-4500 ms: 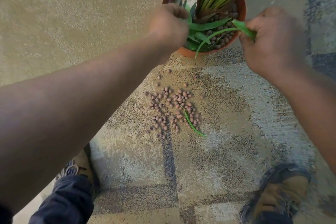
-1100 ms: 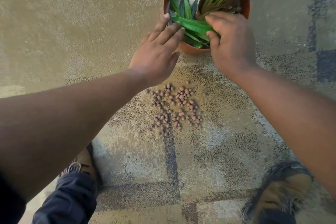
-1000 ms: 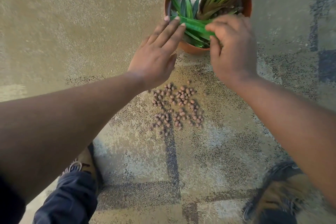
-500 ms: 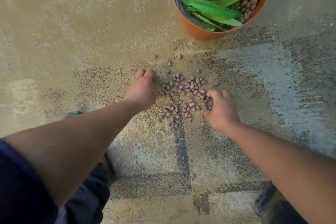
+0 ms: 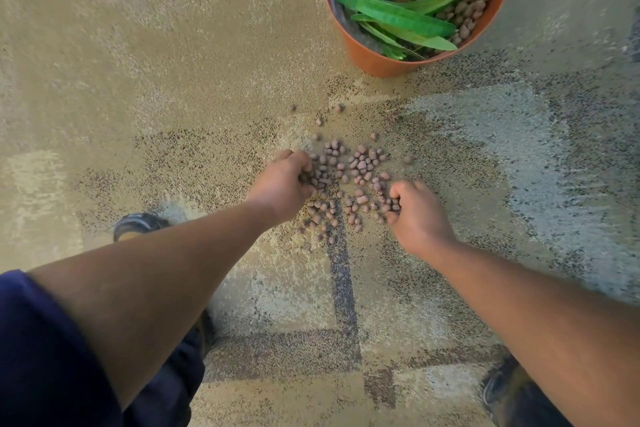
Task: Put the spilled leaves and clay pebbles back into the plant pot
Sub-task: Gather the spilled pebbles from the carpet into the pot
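A terracotta plant pot (image 5: 377,59) stands on the carpet at the top, with cut green leaves (image 5: 398,15) lying inside it on clay pebbles. Several brown clay pebbles (image 5: 360,166) are scattered on the carpet below the pot. My left hand (image 5: 282,185) is at the left side of the pile, fingers curled around some pebbles. My right hand (image 5: 417,215) is at the pile's right side, fingers curled in with pebbles against them.
The patterned beige and grey carpet (image 5: 156,62) runs all around. My left shoe (image 5: 138,225) is near my left forearm and my right shoe (image 5: 502,388) is at the lower right. A few stray pebbles (image 5: 337,108) lie between the pile and the pot.
Both hands left the leaves in the pot and dropped to the pebble pile. They have since closed in on its two sides, curling around pebbles.
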The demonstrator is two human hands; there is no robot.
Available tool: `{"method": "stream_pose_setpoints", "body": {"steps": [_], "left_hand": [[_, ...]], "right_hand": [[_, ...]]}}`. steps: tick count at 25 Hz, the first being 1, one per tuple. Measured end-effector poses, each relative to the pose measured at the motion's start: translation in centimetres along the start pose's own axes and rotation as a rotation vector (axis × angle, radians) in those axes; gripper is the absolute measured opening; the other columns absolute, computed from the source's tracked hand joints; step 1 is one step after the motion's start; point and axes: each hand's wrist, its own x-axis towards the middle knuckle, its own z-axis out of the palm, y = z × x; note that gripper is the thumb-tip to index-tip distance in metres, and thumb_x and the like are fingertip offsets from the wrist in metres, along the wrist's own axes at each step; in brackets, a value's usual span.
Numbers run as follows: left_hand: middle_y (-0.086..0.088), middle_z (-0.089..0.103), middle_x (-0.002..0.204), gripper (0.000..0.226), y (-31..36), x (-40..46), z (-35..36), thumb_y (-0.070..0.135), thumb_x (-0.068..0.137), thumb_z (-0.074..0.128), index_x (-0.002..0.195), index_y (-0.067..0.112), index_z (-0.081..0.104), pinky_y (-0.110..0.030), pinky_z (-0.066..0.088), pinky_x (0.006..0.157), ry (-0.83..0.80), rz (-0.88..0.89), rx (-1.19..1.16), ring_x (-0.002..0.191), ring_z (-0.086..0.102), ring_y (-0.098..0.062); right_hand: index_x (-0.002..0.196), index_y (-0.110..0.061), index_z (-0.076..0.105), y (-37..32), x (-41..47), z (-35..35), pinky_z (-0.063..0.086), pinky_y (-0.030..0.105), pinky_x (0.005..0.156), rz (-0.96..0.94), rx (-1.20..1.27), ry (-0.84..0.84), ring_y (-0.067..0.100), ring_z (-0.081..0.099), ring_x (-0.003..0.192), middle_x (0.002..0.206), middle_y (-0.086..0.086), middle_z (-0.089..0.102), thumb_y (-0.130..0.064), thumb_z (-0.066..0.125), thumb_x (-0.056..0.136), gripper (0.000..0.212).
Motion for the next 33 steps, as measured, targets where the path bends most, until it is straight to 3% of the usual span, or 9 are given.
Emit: {"method": "stream_pose_setpoints", "body": {"steps": [7, 10, 14, 17, 19, 23, 27, 30, 33], "left_hand": [[0.001, 0.06, 0.099, 0.016, -0.5, -0.9, 0.9, 0.005, 0.097, 0.056, 0.104, 0.017, 0.061, -0.025, 0.061, 0.081, 0.049, -0.004, 0.072, 0.091, 0.065, -0.022], [0.002, 0.059, 0.095, 0.012, -0.5, -1.0, 1.2, 0.006, 0.096, 0.059, 0.102, 0.014, 0.065, -0.022, 0.058, 0.077, 0.105, 0.056, 0.085, 0.083, 0.063, -0.019], [0.005, 0.06, 0.091, 0.007, -0.7, -0.8, 1.1, 0.012, 0.099, 0.061, 0.098, 0.016, 0.067, -0.018, 0.056, 0.072, 0.09, 0.05, 0.089, 0.08, 0.065, -0.017], [0.008, 0.062, 0.081, 0.017, -0.1, -0.9, 0.3, 0.007, 0.097, 0.062, 0.089, 0.023, 0.061, -0.014, 0.054, 0.062, 0.124, 0.011, -0.023, 0.075, 0.066, -0.007], [0.005, 0.064, 0.082, 0.017, 1.4, -1.3, -0.6, 0.007, 0.096, 0.064, 0.089, 0.022, 0.062, -0.018, 0.059, 0.065, 0.18, -0.015, -0.154, 0.075, 0.067, -0.008], [0.006, 0.069, 0.087, 0.016, 6.9, -1.6, -3.8, 0.01, 0.093, 0.07, 0.095, 0.026, 0.067, -0.022, 0.06, 0.07, 0.325, 0.131, -0.484, 0.077, 0.068, -0.005], [0.004, 0.072, 0.087, 0.011, 13.2, 0.6, -8.0, 0.01, 0.09, 0.073, 0.097, 0.017, 0.071, -0.026, 0.061, 0.067, 0.454, 0.357, -0.609, 0.076, 0.069, -0.011], [0.004, 0.073, 0.089, 0.012, 15.7, 3.1, -9.9, 0.007, 0.09, 0.074, 0.099, 0.015, 0.072, -0.031, 0.063, 0.074, 0.491, 0.319, -0.533, 0.08, 0.071, -0.012], [0.004, 0.072, 0.098, 0.022, 15.2, 5.0, -10.5, 0.007, 0.089, 0.075, 0.108, 0.016, 0.073, -0.032, 0.063, 0.078, 0.499, 0.205, -0.459, 0.085, 0.07, -0.012]], "right_hand": [[0.087, -0.022, 0.057, -0.3, -0.7, -0.1, 0.052, 0.023, 0.077, 0.029, 0.045, 0.049, 0.016, 0.058, 0.085, 0.102, -0.003, 0.055, -0.008, 0.073, 0.087, 0.022], [0.093, -0.019, 0.064, 0.1, -1.0, -0.1, 0.056, 0.025, 0.08, -0.019, 0.001, 0.067, 0.014, 0.057, 0.085, 0.099, -0.006, 0.053, -0.007, 0.07, 0.089, 0.014], [0.085, -0.021, 0.065, 0.3, -0.7, -0.4, 0.052, 0.019, 0.068, -0.008, 0.011, 0.05, 0.008, 0.059, 0.076, 0.09, -0.01, 0.056, -0.008, 0.07, 0.09, 0.015], [0.075, -0.023, 0.059, 0.2, -0.5, -1.0, 0.054, 0.015, 0.056, 0.061, 0.065, 0.04, 0.006, 0.062, 0.07, 0.085, -0.007, 0.06, -0.007, 0.07, 0.09, 0.025], [0.077, -0.023, 0.061, -0.1, -0.7, -2.0, 0.049, 0.009, 0.047, 0.106, 0.163, 0.064, 0.005, 0.064, 0.067, 0.081, -0.007, 0.063, -0.005, 0.072, 0.089, 0.024], [0.083, -0.024, 0.066, -3.7, -1.1, -6.7, 0.061, 0.022, 0.065, 0.147, 0.659, 0.255, 0.008, 0.069, 0.072, 0.084, -0.004, 0.07, 0.0, 0.072, 0.085, 0.024], [0.088, -0.015, 0.069, -7.7, 0.8, -14.8, 0.061, 0.028, 0.07, -0.05, 1.015, 0.52, 0.015, 0.068, 0.072, 0.085, 0.003, 0.072, 0.004, 0.071, 0.082, 0.02], [0.088, -0.011, 0.068, -9.5, 2.7, -17.8, 0.06, 0.038, 0.073, -0.02, 1.135, 0.521, 0.024, 0.068, 0.073, 0.079, 0.007, 0.068, 0.007, 0.069, 0.082, 0.019], [0.089, -0.015, 0.068, -10.2, 4.1, -17.6, 0.063, 0.044, 0.083, -0.008, 1.064, 0.496, 0.034, 0.073, 0.09, 0.088, 0.007, 0.07, 0.005, 0.068, 0.086, 0.021]]}}
